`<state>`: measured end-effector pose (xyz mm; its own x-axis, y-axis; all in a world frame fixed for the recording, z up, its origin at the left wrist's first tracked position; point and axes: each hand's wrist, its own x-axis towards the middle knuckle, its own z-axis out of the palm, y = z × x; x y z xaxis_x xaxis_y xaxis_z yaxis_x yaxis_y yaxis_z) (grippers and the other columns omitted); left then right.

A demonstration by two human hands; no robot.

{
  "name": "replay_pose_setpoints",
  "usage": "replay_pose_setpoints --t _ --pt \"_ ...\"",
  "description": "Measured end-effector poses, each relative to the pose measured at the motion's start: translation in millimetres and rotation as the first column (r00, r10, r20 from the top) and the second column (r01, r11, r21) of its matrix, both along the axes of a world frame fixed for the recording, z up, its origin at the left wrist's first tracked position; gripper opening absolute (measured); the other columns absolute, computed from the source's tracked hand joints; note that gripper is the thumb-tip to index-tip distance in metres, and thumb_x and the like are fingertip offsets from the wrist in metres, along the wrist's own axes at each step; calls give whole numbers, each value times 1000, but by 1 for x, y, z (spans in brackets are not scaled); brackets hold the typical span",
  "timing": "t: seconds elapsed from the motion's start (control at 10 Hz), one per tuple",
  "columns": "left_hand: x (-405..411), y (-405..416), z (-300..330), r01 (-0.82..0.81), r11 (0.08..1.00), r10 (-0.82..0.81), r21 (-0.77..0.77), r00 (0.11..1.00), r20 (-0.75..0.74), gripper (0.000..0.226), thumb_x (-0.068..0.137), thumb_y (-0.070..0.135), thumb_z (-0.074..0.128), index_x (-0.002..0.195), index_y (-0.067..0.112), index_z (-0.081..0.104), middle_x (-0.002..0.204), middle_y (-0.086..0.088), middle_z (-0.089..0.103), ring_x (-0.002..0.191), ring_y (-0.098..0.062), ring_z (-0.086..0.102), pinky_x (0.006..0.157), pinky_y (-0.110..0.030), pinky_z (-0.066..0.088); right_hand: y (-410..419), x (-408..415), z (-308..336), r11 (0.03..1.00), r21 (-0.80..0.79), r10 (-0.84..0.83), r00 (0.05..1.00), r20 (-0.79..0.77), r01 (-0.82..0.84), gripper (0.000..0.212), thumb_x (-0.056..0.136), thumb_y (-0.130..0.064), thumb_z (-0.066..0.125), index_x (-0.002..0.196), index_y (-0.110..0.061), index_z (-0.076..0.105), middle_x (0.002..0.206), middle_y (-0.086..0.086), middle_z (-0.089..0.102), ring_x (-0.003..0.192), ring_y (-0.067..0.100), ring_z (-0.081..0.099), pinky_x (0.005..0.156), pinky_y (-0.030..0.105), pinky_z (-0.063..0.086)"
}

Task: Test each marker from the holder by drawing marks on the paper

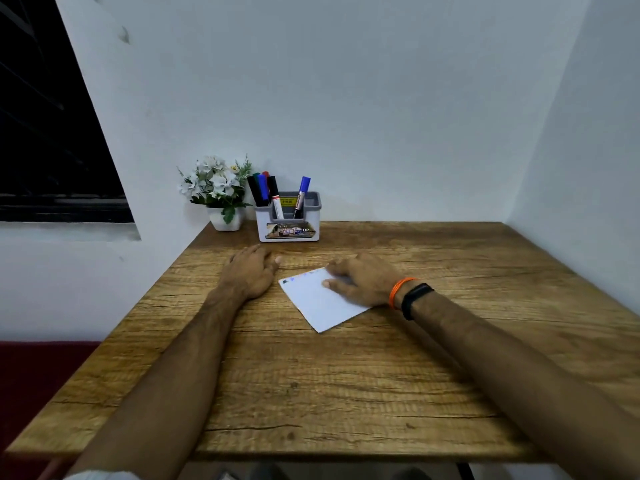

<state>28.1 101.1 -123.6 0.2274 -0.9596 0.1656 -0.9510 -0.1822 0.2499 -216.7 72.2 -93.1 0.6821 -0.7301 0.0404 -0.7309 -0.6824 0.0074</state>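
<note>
The right hand (pixel 360 280) lay with fingers (pixel 334 270) spread flat on the paper (pixel 320 306), apparently steadying it, while the left hand (pixel 251 271), fingers relaxed and empty, rested on the worktop (pixel 311 393) between paper and holder (pixel 288 220), near the markers (pixel 263 188).

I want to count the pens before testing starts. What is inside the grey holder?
Markers stand capped in the holder: a cluster at its left and one blue-capped marker apart at right. The walls hide their lower ends, and overlap blurs the exact count.
</note>
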Motion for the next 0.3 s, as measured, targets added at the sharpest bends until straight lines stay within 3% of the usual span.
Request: replay_pose_setpoints --t 0.1,0.2,0.3 --pt "2 -3 -2 5 1000 -5 9 1000 20 54 99 50 33 141 18 43 153 -7 37 140 -26 33 116 -48 23 -16 7 -10 991 -24 -130 990 57 132 55 97 -60 32 122 -20 61 118 10 67 104 29 61 88 43 51" --pt "3 -3 -4 1 1000 -1 -3 1000 12 52 98 49 35 138 18 46 149 -7 42 137 -26 38 113 -48 28 -23 12 -11 982 -62 -168 977 129 177 52 98 -56 40 118 -15 65 111 11 68 100 30 62 83 39 52" --pt "-2 -7 0 -12 999 13 -39 1000 27 49 96 48 41 132 15 50 140 -9 51 127 -27 47 106 -45 38 -36 14 -5 964 -143 -176 943 282 223 50 93 -59 49 94 -12 65 90 11 66 86 27 60 72 35 47"
